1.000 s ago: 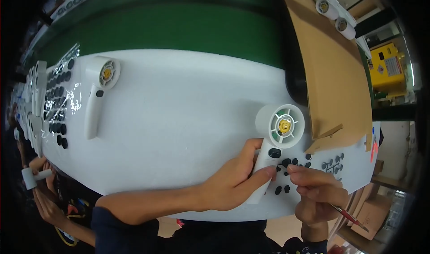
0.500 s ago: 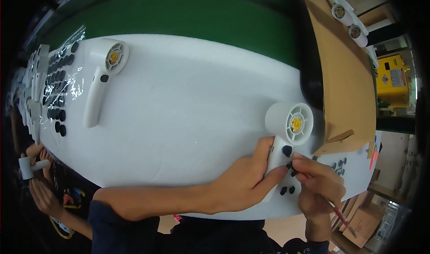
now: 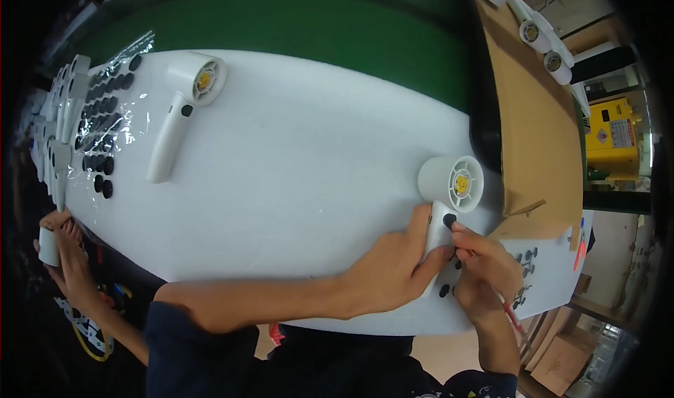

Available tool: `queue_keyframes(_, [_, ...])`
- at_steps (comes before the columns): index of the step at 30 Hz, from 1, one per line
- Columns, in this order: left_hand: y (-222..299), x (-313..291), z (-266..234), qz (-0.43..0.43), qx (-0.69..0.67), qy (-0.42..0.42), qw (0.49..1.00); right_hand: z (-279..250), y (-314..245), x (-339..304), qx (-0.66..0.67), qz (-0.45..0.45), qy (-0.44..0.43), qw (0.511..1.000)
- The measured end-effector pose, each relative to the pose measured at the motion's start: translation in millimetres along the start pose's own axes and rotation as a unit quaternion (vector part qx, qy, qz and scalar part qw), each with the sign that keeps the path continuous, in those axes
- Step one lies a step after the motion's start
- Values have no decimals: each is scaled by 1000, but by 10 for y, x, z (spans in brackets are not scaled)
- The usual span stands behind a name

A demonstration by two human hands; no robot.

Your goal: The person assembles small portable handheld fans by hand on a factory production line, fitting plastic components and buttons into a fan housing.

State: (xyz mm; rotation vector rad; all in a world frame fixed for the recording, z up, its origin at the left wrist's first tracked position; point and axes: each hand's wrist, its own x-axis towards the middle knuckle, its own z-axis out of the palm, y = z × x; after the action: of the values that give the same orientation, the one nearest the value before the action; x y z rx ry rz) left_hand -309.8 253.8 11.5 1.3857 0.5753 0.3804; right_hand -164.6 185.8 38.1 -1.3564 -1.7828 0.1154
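A white handheld fan (image 3: 437, 180) with a round ribbed head and yellow centre lies toward the right of the white foam-covered table. My left hand (image 3: 393, 268) is wrapped around its handle. Near the top of the handle sits a dark button piece (image 3: 449, 220). The fingertips of my right hand (image 3: 488, 268) press against that piece, and the same hand holds a thin red tool (image 3: 514, 317) pointing down and back toward me. Its tip and kind cannot be made out. Small black pieces (image 3: 444, 290) lie just below my hands.
Another white fan (image 3: 167, 142) lies at left. Rows of black round parts (image 3: 105, 107) sit by clear plastic, beside more white fans (image 3: 70, 96). A co-worker's hands (image 3: 74, 257) hold a white part at far left. A cardboard box (image 3: 540, 131) stands at right, near small dark parts (image 3: 526, 261).
My right fingers have moved up from beside the handle onto the dark button piece. The whole view has shifted slightly. The co-worker's white part has turned.
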Motion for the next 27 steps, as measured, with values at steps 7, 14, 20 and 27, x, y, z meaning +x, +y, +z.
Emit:
queue_keyframes(7, [-106, 51, 11, -13, -102, 6, 995, -320, -256, -20, -60, -115, -39, 991])
queue_keyframes(14, [4, 18, -98, -87, -245, -47, 965, -635, -253, -381, -29, 44, 264, 963])
queue_keyframes(20, [161, 67, -168, -111, -234, -9, 966, -1513, 149, -1412, -146, 316, 442, 827])
queue_keyframes(27, [214, 107, -165, -104, -199, 47, 973, -2018, 701, -2436, -110, 414, 500, 752])
